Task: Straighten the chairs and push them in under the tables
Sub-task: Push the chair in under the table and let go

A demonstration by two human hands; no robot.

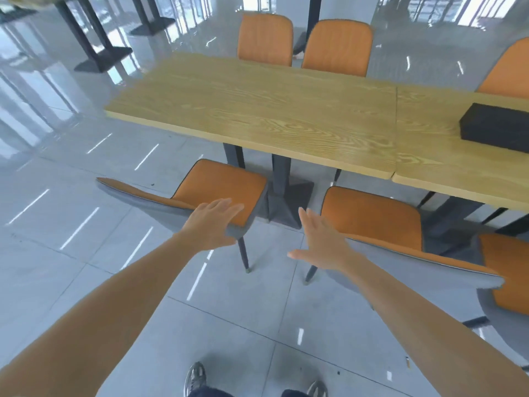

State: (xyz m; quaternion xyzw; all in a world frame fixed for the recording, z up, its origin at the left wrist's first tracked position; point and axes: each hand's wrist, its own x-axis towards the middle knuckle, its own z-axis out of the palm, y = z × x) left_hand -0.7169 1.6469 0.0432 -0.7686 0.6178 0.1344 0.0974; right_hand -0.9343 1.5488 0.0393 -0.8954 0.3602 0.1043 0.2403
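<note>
Head view. Wooden table (257,110) mid-frame, a second table (458,161) butted against its right end, with a black box (498,127) on that one. Two orange chairs on the near side, both out from the table edge. The left chair (220,187) is turned sideways, back pointing to frame left, seat just short of the table edge. The right chair (372,216) is skewed, back running toward lower right, seat also just clear of the edge. Left hand (213,222) lies over the near corner of the left chair's seat, fingers straight and close together, thumb tucked at the corner below. Right hand (320,242) is at the left end of the right chair's back, fingers straight and spread, thumb out to the left; contact cannot be told. A third chair (509,273) shows in part at the right edge. Two far chairs (264,38) stand squared behind the table at top centre. Grey tiled floor (86,253); shoes (196,379) at bottom centre.
</note>
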